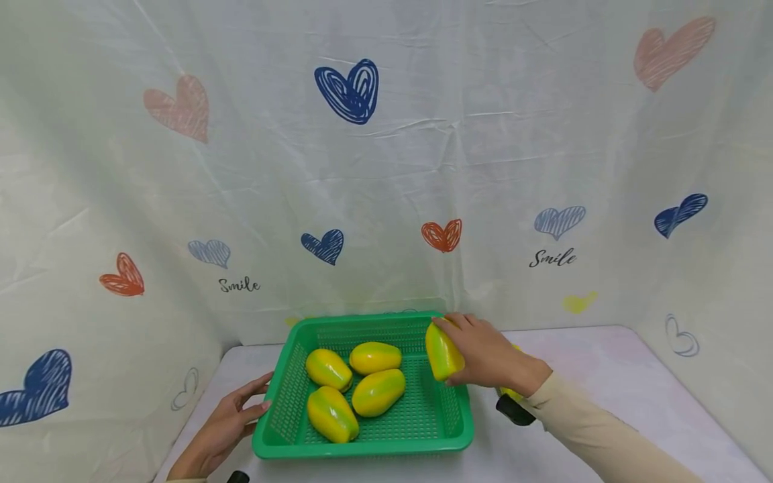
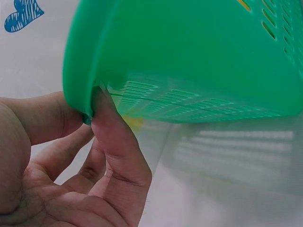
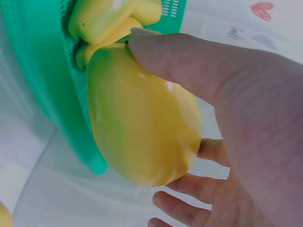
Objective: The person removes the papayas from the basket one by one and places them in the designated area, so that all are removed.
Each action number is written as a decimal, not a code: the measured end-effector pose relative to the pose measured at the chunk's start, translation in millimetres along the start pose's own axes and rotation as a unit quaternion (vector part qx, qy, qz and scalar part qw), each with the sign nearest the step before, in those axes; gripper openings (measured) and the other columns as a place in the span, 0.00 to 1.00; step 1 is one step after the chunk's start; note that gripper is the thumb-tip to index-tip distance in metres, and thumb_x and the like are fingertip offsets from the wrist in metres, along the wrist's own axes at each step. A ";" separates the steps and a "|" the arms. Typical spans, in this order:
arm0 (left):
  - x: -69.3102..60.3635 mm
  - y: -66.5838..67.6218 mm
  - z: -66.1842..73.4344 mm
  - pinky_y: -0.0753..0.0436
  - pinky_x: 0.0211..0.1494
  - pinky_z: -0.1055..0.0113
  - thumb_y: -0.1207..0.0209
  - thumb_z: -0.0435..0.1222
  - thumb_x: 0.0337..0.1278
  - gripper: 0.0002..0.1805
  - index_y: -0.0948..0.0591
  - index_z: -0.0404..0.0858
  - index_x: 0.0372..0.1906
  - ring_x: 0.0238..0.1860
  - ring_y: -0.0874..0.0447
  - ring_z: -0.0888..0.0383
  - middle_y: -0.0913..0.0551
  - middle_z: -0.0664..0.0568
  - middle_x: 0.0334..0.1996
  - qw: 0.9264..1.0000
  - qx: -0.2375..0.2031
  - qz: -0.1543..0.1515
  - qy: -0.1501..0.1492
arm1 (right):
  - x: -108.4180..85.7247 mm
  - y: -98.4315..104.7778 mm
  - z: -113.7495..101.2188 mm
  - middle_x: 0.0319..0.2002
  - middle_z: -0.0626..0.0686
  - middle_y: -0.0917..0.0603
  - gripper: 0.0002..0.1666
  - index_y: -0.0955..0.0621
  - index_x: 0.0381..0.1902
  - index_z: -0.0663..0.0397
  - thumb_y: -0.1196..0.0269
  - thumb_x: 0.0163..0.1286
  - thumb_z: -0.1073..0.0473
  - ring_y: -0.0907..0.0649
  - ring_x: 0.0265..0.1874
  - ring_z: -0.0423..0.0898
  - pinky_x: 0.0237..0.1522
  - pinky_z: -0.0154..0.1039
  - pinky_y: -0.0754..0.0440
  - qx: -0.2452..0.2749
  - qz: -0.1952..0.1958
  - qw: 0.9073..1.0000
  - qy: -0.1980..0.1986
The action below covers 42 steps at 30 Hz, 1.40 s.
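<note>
Gripping a yellow-green fruit (image 1: 443,352), the right hand (image 1: 486,350) held it at the right side of the green basket (image 1: 362,449), low and right of centre in the head frame. At lower left, the left hand (image 1: 228,419) pinched the basket's rim (image 2: 78,61). Four similar fruits (image 1: 379,392) lay inside.

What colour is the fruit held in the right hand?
The fruit is yellow with a green band, clearest in the right wrist view.
</note>
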<state>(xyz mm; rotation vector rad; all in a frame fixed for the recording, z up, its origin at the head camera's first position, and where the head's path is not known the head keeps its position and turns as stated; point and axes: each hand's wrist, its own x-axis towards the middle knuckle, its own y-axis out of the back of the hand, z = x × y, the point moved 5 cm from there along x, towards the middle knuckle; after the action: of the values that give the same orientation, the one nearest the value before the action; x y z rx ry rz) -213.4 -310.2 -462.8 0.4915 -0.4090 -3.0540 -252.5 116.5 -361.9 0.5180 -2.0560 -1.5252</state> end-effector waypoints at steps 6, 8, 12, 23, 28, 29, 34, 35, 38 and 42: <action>1.6 1.4 -0.8 0.12 0.52 0.54 0.42 0.28 0.76 0.36 0.42 0.29 0.82 0.47 0.17 0.51 0.37 0.29 0.69 1.000 0.002 -0.004 0.005 | -18.6 14.1 15.5 0.69 0.63 0.25 0.59 0.31 0.76 0.63 0.15 0.53 0.49 0.23 0.63 0.63 0.63 0.65 0.22 0.001 0.029 0.999 -0.020; 2.0 1.3 -0.5 0.12 0.53 0.54 0.43 0.28 0.76 0.36 0.42 0.29 0.82 0.47 0.17 0.52 0.37 0.29 0.69 1.000 0.003 -0.005 0.005 | -24.8 17.4 21.3 0.69 0.63 0.25 0.58 0.30 0.76 0.63 0.15 0.53 0.49 0.23 0.63 0.64 0.64 0.66 0.23 0.001 0.039 0.999 -0.027; 2.2 1.3 -0.9 0.12 0.53 0.54 0.43 0.28 0.77 0.37 0.43 0.28 0.82 0.48 0.17 0.52 0.38 0.28 0.69 1.000 0.006 -0.010 0.002 | -37.0 21.5 32.8 0.69 0.63 0.24 0.57 0.29 0.75 0.62 0.15 0.53 0.50 0.22 0.62 0.64 0.62 0.66 0.21 0.002 0.061 0.997 -0.037; -1.7 1.9 0.8 0.12 0.52 0.56 0.44 0.28 0.78 0.36 0.44 0.27 0.82 0.47 0.16 0.52 0.37 0.30 0.69 1.000 -0.006 -0.021 -0.012 | -71.1 20.7 70.9 0.70 0.66 0.25 0.60 0.29 0.74 0.64 0.13 0.48 0.51 0.22 0.60 0.65 0.60 0.65 0.18 0.013 0.071 0.994 -0.081; -1.6 1.7 1.7 0.12 0.53 0.56 0.43 0.28 0.77 0.37 0.44 0.27 0.82 0.47 0.16 0.52 0.37 0.29 0.69 1.000 -0.007 -0.017 -0.005 | -85.7 17.6 90.8 0.70 0.68 0.27 0.61 0.30 0.75 0.64 0.13 0.48 0.52 0.22 0.60 0.67 0.59 0.67 0.18 0.017 0.072 0.992 -0.100; -1.5 1.7 1.8 0.12 0.53 0.56 0.43 0.28 0.77 0.37 0.44 0.27 0.82 0.47 0.17 0.52 0.37 0.29 0.69 1.000 -0.007 -0.016 -0.003 | -88.4 16.7 94.8 0.70 0.68 0.27 0.61 0.30 0.75 0.64 0.13 0.48 0.52 0.22 0.60 0.68 0.59 0.67 0.18 0.018 0.071 0.992 -0.102; 0.3 2.4 0.8 0.12 0.53 0.56 0.43 0.28 0.77 0.37 0.44 0.27 0.83 0.47 0.16 0.53 0.38 0.29 0.70 1.000 -0.010 -0.015 0.004 | -99.6 11.8 112.3 0.71 0.70 0.29 0.63 0.32 0.76 0.65 0.13 0.48 0.53 0.24 0.63 0.71 0.60 0.70 0.21 0.026 0.061 0.991 -0.118; 0.7 2.6 0.6 0.12 0.53 0.56 0.43 0.28 0.77 0.37 0.44 0.27 0.83 0.47 0.16 0.53 0.38 0.29 0.70 1.000 -0.010 -0.015 0.004 | -101.4 10.6 115.2 0.72 0.71 0.30 0.62 0.32 0.76 0.65 0.13 0.48 0.54 0.25 0.64 0.71 0.61 0.70 0.21 0.028 0.057 0.990 -0.123; 1.1 2.8 0.7 0.12 0.53 0.56 0.43 0.28 0.77 0.37 0.44 0.27 0.83 0.47 0.16 0.53 0.39 0.29 0.70 1.000 -0.009 -0.017 0.002 | -107.0 6.6 123.9 0.72 0.71 0.30 0.62 0.32 0.76 0.66 0.13 0.48 0.55 0.25 0.64 0.72 0.61 0.71 0.21 0.030 0.050 0.990 -0.132; 0.1 2.4 0.7 0.12 0.53 0.56 0.43 0.28 0.77 0.36 0.43 0.27 0.82 0.47 0.16 0.52 0.38 0.30 0.69 1.000 -0.008 -0.015 0.002 | -113.6 0.0 134.1 0.71 0.72 0.29 0.62 0.32 0.75 0.67 0.13 0.47 0.56 0.24 0.61 0.71 0.59 0.70 0.20 0.026 0.046 0.989 -0.140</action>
<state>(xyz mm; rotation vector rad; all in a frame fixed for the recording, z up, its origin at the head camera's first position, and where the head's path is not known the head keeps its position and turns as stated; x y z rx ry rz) -213.8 -312.3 -461.6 0.5062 -0.3790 -3.0823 -245.1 284.5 -413.0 0.2345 -2.3005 -1.5668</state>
